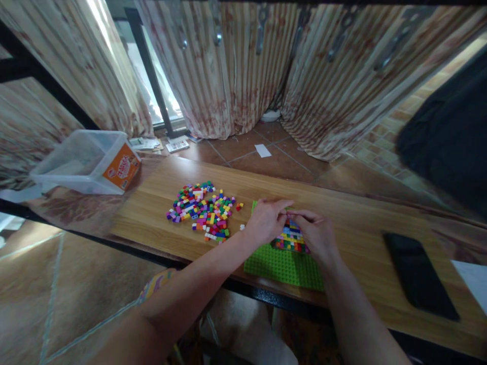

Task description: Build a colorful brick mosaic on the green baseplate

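Observation:
A green studded baseplate [283,266] lies on the wooden board in front of me. On it stands a block of toy bricks [292,238] in coloured rows, its far part hidden by my fingers. My left hand [266,220] reaches over the baseplate from the left, thumb and fingers pinched together at the far side of the bricks. From the right, my right hand [316,234] meets it there, also with fingertips closed. Something small and pinkish shows between the fingertips, too small to name.
A pile of loose coloured bricks [203,210] spreads left of the baseplate, with a few strays beside it. A clear plastic tub [81,162] with an orange label stands at far left. A black phone [420,274] lies on the wooden board [361,243] at right, near white paper [474,279].

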Demonstrator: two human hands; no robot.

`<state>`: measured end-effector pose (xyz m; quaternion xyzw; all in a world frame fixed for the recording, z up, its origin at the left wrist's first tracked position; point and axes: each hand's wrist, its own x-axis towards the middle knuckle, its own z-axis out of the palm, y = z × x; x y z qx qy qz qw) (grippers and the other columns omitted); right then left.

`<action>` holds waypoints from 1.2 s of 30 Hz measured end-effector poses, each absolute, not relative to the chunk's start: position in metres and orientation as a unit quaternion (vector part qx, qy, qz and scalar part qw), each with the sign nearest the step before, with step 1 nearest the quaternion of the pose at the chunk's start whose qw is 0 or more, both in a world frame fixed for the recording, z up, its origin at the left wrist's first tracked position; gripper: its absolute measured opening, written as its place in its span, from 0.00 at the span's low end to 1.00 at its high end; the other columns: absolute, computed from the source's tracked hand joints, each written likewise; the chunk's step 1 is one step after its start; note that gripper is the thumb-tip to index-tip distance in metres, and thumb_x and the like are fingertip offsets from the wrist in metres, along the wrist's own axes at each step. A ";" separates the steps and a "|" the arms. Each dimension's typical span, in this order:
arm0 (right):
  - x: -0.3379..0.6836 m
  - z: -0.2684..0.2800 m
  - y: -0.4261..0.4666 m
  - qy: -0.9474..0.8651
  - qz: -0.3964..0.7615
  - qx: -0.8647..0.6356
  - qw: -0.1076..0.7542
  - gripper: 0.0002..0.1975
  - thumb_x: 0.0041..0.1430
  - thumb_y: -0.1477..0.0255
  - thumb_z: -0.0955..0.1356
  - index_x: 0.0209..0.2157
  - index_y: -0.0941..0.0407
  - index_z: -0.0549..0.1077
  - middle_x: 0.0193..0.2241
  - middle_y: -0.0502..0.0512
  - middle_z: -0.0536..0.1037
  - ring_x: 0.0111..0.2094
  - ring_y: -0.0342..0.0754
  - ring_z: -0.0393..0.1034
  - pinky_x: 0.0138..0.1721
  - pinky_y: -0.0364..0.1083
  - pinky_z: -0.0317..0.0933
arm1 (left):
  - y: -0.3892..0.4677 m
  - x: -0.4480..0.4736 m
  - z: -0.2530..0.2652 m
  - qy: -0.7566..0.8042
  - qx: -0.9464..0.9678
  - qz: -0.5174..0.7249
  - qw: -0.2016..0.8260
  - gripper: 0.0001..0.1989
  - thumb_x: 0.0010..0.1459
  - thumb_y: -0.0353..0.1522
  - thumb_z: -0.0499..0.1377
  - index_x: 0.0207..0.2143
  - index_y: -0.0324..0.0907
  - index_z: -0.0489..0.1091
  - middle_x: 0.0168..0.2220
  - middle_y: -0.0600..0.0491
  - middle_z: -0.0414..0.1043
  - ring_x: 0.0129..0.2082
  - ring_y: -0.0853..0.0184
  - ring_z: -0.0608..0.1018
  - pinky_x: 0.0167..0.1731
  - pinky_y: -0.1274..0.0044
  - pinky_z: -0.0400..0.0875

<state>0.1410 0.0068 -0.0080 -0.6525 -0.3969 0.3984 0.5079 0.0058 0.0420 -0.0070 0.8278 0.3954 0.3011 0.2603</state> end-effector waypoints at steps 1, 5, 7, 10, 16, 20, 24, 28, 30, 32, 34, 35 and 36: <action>0.141 -0.008 0.006 -0.400 0.395 -0.654 0.507 0.09 0.41 0.66 0.72 0.26 0.55 0.80 0.27 0.53 0.82 0.29 0.48 0.75 0.31 0.44 0.68 | 0.041 0.005 -0.007 0.394 0.828 0.300 0.261 0.21 0.58 0.26 0.54 0.54 0.41 0.67 0.42 0.52 0.80 0.45 0.65 0.78 0.55 0.67 0.63; 0.143 -0.009 0.003 -0.420 0.393 -0.647 0.500 0.11 0.42 0.64 0.72 0.28 0.55 0.80 0.29 0.53 0.81 0.30 0.48 0.75 0.33 0.45 0.68 | 0.048 -0.013 -0.003 0.429 0.814 0.292 0.262 0.25 0.58 0.28 0.55 0.59 0.40 0.61 0.44 0.52 0.79 0.44 0.65 0.79 0.50 0.71 0.69; 0.146 -0.009 0.002 -0.430 0.386 -0.644 0.501 0.14 0.43 0.62 0.72 0.31 0.55 0.80 0.30 0.54 0.82 0.31 0.49 0.75 0.34 0.46 0.68 | 0.058 -0.031 0.001 0.481 0.799 0.269 0.242 0.22 0.58 0.27 0.54 0.56 0.41 0.65 0.43 0.52 0.79 0.41 0.65 0.80 0.47 0.73 0.71; 0.150 -0.008 0.000 -0.443 0.353 -0.646 0.512 0.15 0.47 0.60 0.72 0.34 0.55 0.80 0.33 0.54 0.82 0.34 0.50 0.75 0.37 0.48 0.68 | 0.074 -0.058 0.007 0.555 0.789 0.185 0.190 0.17 0.57 0.26 0.54 0.48 0.41 0.73 0.40 0.50 0.80 0.40 0.63 0.80 0.46 0.73 0.72; 0.156 -0.014 -0.001 -0.469 0.313 -0.654 0.505 0.14 0.51 0.59 0.70 0.35 0.54 0.79 0.35 0.55 0.81 0.39 0.52 0.75 0.44 0.52 0.67 | 0.076 -0.073 0.011 0.569 0.811 0.074 0.114 0.14 0.54 0.27 0.56 0.42 0.39 0.76 0.42 0.46 0.78 0.45 0.58 0.78 0.49 0.70 0.69; 0.157 -0.015 -0.002 -0.475 0.303 -0.652 0.508 0.13 0.51 0.61 0.70 0.34 0.54 0.79 0.35 0.55 0.81 0.39 0.52 0.75 0.45 0.52 0.66 | 0.072 -0.068 0.008 0.556 0.825 0.044 0.092 0.12 0.55 0.24 0.53 0.36 0.38 0.76 0.38 0.45 0.78 0.43 0.59 0.78 0.47 0.72 0.69; 0.158 -0.009 -0.002 -0.466 0.283 -0.657 0.520 0.11 0.51 0.63 0.70 0.33 0.54 0.80 0.34 0.54 0.82 0.39 0.51 0.75 0.46 0.52 0.66 | 0.073 -0.067 0.007 0.551 0.828 0.063 0.082 0.10 0.56 0.24 0.53 0.33 0.37 0.75 0.35 0.44 0.77 0.39 0.59 0.78 0.43 0.71 0.70; 0.160 -0.008 -0.001 -0.473 0.257 -0.656 0.529 0.11 0.52 0.63 0.70 0.32 0.54 0.80 0.34 0.55 0.82 0.40 0.51 0.75 0.47 0.52 0.65 | 0.072 -0.057 0.009 0.531 0.822 0.158 0.129 0.09 0.60 0.27 0.52 0.35 0.38 0.72 0.31 0.49 0.76 0.31 0.64 0.77 0.35 0.74 0.69; 0.161 -0.010 -0.001 -0.480 0.247 -0.657 0.526 0.11 0.52 0.62 0.69 0.32 0.55 0.80 0.35 0.55 0.82 0.40 0.52 0.75 0.47 0.52 0.65 | 0.069 -0.049 0.008 0.491 0.824 0.219 0.182 0.08 0.60 0.27 0.52 0.34 0.40 0.72 0.28 0.53 0.75 0.29 0.68 0.76 0.33 0.77 0.68; 0.160 -0.011 -0.002 -0.493 0.238 -0.661 0.513 0.12 0.53 0.62 0.68 0.33 0.54 0.80 0.36 0.55 0.82 0.40 0.52 0.75 0.47 0.52 0.65 | 0.064 -0.039 0.005 0.437 0.826 0.272 0.229 0.07 0.59 0.27 0.54 0.33 0.40 0.72 0.28 0.55 0.75 0.29 0.70 0.75 0.33 0.79 0.68; 0.159 -0.011 -0.003 -0.509 0.229 -0.667 0.494 0.13 0.54 0.62 0.68 0.33 0.54 0.80 0.36 0.56 0.81 0.40 0.52 0.75 0.46 0.52 0.65 | 0.058 -0.030 0.001 0.392 0.827 0.309 0.259 0.06 0.58 0.26 0.56 0.33 0.40 0.73 0.30 0.55 0.76 0.32 0.70 0.76 0.35 0.79 0.69; 0.158 -0.009 -0.004 -0.516 0.224 -0.670 0.484 0.13 0.55 0.62 0.67 0.34 0.54 0.80 0.36 0.56 0.81 0.40 0.52 0.75 0.46 0.51 0.65 | 0.056 -0.026 -0.001 0.376 0.828 0.320 0.266 0.06 0.58 0.26 0.57 0.33 0.40 0.73 0.32 0.54 0.76 0.33 0.69 0.76 0.37 0.79 0.69; 0.157 -0.008 -0.004 -0.521 0.218 -0.674 0.476 0.13 0.55 0.62 0.67 0.34 0.54 0.80 0.37 0.56 0.81 0.40 0.52 0.75 0.45 0.51 0.65 | 0.054 -0.023 -0.003 0.366 0.828 0.328 0.269 0.06 0.57 0.25 0.57 0.34 0.40 0.74 0.33 0.53 0.76 0.35 0.69 0.77 0.38 0.78 0.70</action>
